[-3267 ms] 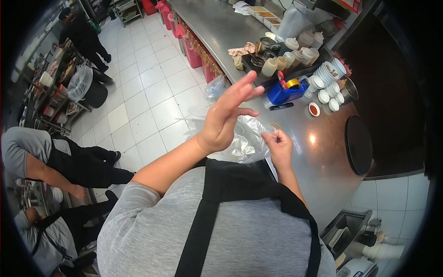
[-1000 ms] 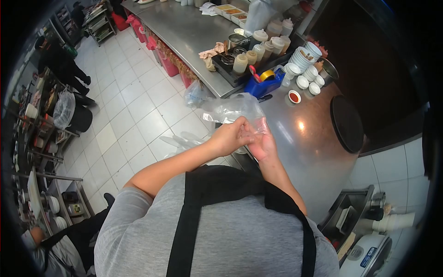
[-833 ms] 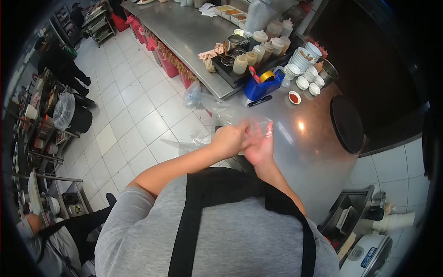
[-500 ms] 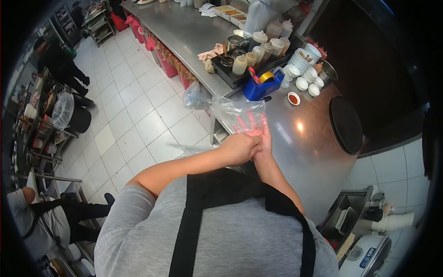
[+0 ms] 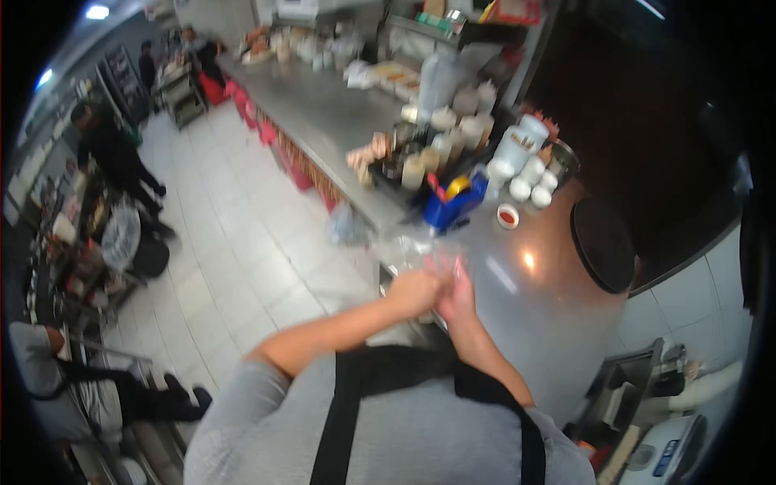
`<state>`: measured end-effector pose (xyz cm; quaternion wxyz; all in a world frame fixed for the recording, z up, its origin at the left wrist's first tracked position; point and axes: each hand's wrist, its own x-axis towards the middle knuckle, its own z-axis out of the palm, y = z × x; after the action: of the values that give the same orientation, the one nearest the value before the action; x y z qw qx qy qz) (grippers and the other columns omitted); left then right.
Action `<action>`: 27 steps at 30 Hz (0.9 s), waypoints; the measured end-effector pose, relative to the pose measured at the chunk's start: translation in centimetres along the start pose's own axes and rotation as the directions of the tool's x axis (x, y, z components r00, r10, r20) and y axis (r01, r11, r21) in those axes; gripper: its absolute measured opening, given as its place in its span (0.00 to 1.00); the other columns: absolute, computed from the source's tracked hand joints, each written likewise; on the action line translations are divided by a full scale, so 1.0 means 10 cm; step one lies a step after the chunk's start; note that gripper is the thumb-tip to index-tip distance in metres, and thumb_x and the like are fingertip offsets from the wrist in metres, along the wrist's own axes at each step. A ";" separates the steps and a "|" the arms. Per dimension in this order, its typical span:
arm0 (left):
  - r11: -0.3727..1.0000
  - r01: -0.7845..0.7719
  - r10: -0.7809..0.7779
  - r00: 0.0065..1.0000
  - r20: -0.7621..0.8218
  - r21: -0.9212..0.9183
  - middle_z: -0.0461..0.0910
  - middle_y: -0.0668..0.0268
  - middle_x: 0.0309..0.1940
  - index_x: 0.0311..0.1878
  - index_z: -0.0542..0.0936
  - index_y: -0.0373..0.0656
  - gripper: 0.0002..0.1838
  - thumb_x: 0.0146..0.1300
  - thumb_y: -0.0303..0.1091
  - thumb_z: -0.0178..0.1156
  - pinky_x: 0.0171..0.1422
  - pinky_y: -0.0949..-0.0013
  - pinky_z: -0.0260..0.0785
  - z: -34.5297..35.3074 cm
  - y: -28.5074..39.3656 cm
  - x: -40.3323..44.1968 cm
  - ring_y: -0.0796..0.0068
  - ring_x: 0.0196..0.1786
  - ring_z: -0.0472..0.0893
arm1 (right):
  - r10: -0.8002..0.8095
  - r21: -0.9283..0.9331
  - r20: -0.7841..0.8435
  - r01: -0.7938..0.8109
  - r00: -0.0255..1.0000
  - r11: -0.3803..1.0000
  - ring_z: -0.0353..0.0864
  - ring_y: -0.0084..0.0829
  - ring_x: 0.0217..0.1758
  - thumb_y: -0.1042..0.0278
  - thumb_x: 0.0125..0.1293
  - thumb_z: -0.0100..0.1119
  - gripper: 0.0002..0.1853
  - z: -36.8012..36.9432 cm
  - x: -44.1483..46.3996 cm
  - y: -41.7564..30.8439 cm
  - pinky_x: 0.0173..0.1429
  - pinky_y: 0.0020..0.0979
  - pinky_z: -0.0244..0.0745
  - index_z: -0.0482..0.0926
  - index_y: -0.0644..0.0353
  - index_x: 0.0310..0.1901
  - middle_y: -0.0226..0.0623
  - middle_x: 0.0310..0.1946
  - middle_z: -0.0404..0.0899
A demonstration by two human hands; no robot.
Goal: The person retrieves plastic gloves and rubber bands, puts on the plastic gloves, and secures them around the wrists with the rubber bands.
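My left hand (image 5: 414, 293) is closed at the base of my right palm, pinching the edge of a thin clear plastic glove (image 5: 408, 249). My right hand (image 5: 457, 297) points away from me, palm up, its fingers stretched out and showing pink through the plastic. Loose plastic spreads to the left beyond the fingers. Motion blur hides the fingertips and the exact fit. Both hands are over the near left edge of the steel counter (image 5: 517, 323). Just beyond them stands a blue container (image 5: 453, 206) holding a yellow tape roll and something red.
Squeeze bottles (image 5: 444, 145) stand in a dark tray, with white bowls (image 5: 521, 145) and a small cup of red sauce (image 5: 508, 216) to their right. A black round lid or tray (image 5: 602, 245) lies at the right edge. Co-workers (image 5: 117, 153) stand on the left.
My view has tilted up, so more of the far kitchen shows. My hands stay together, with the left still pinching at the right palm. The plastic around the right fingers looks more bunched.
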<state>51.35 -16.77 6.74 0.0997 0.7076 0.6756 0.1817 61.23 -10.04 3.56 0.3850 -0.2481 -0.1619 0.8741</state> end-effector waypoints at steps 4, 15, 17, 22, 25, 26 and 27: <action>0.997 -0.042 0.037 0.996 -0.079 -0.065 0.80 0.53 0.27 0.48 0.78 0.55 0.13 0.62 0.43 0.54 0.35 0.52 0.72 -0.12 0.05 0.12 0.53 0.32 0.81 | -0.064 0.112 0.122 0.051 0.990 0.992 0.68 0.41 0.61 0.64 0.70 0.46 0.20 -0.38 0.31 -0.03 0.64 0.42 0.67 0.60 0.55 0.61 0.41 0.56 0.69; 0.926 -0.228 0.303 0.925 -0.231 0.300 0.79 0.69 0.22 0.40 0.76 0.55 0.08 0.57 0.35 0.53 0.34 0.61 0.62 -0.03 0.28 0.47 0.66 0.27 0.80 | -0.321 0.221 -0.033 0.320 0.947 0.921 0.70 0.40 0.60 0.77 0.64 0.49 0.23 -0.17 0.12 -0.43 0.63 0.42 0.68 0.62 0.54 0.60 0.45 0.56 0.69; 0.884 -0.263 0.385 0.878 -0.284 0.386 0.77 0.72 0.21 0.40 0.76 0.55 0.09 0.54 0.34 0.53 0.35 0.62 0.59 -0.04 0.28 0.56 0.68 0.26 0.78 | -0.353 0.224 0.048 0.335 0.934 0.915 0.70 0.39 0.60 0.76 0.65 0.49 0.23 -0.45 0.32 -0.45 0.63 0.41 0.68 0.61 0.54 0.61 0.45 0.55 0.70; 0.886 -0.299 0.405 0.871 -0.278 0.355 0.77 0.72 0.20 0.40 0.76 0.53 0.10 0.53 0.33 0.53 0.35 0.61 0.59 -0.06 0.30 0.69 0.67 0.26 0.78 | -0.392 0.160 0.099 0.374 0.915 0.914 0.74 0.37 0.54 0.70 0.67 0.52 0.23 -0.58 0.32 -0.55 0.61 0.40 0.69 0.61 0.55 0.62 0.42 0.54 0.71; 0.878 -0.361 0.434 0.877 -0.205 0.314 0.77 0.70 0.20 0.41 0.75 0.51 0.10 0.54 0.33 0.54 0.35 0.62 0.61 -0.05 0.41 0.69 0.66 0.26 0.78 | -0.387 0.073 0.092 0.382 0.917 0.921 0.75 0.40 0.52 0.67 0.66 0.54 0.24 -0.44 0.19 -0.58 0.60 0.41 0.70 0.61 0.51 0.62 0.43 0.54 0.71; 0.872 -0.387 0.449 0.876 -0.176 0.299 0.77 0.69 0.20 0.42 0.75 0.51 0.10 0.54 0.33 0.54 0.35 0.62 0.62 -0.02 0.44 0.68 0.66 0.25 0.78 | -0.335 0.105 0.088 0.325 0.938 0.940 0.74 0.40 0.53 0.67 0.66 0.55 0.25 -0.34 0.10 -0.61 0.60 0.41 0.70 0.61 0.49 0.63 0.43 0.54 0.71; 0.872 -0.391 0.452 0.874 -0.178 0.296 0.77 0.68 0.20 0.41 0.75 0.50 0.10 0.55 0.33 0.54 0.35 0.62 0.62 0.02 0.45 0.67 0.66 0.25 0.78 | -0.279 0.137 0.086 0.266 0.957 0.954 0.74 0.41 0.53 0.67 0.65 0.55 0.25 -0.28 0.04 -0.63 0.59 0.42 0.70 0.61 0.48 0.63 0.43 0.55 0.70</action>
<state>55.69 -10.38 9.16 -0.1158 0.8180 0.5279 0.1971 66.26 -5.36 4.09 0.5075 -0.1531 -0.1599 0.8327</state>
